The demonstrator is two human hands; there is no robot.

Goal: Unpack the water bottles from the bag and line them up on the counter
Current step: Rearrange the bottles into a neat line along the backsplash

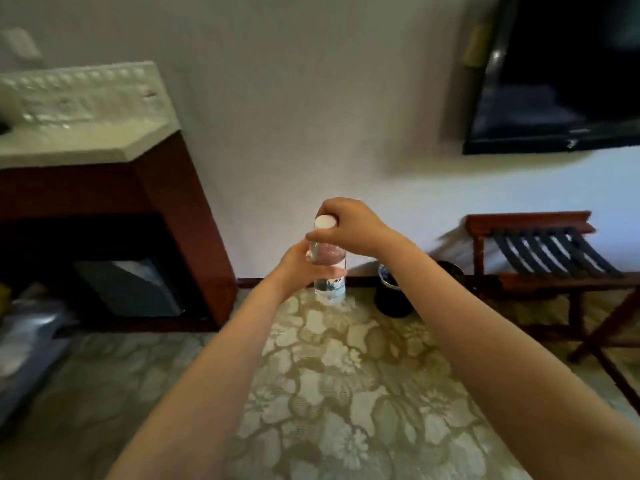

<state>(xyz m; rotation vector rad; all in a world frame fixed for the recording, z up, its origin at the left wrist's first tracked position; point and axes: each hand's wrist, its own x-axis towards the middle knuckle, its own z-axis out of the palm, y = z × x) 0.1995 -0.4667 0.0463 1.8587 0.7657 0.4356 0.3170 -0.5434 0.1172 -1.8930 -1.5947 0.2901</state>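
Observation:
A clear plastic water bottle (329, 271) with a white cap is held upright in mid-air in front of me, over the patterned carpet. My left hand (294, 266) wraps its middle from the left side. My right hand (346, 220) is closed over the cap and neck from above and the right. The pale stone counter (86, 140) sits at the upper left on a dark wooden cabinet, well apart from the bottle. No bag can be made out clearly.
A small black fridge (138, 289) sits inside the cabinet. A dark waste bin (394, 292) stands by the wall right of the bottle. A wooden luggage rack (554, 258) is at the right, a wall television (561, 74) above it. Blurred items (27, 334) lie at the left edge.

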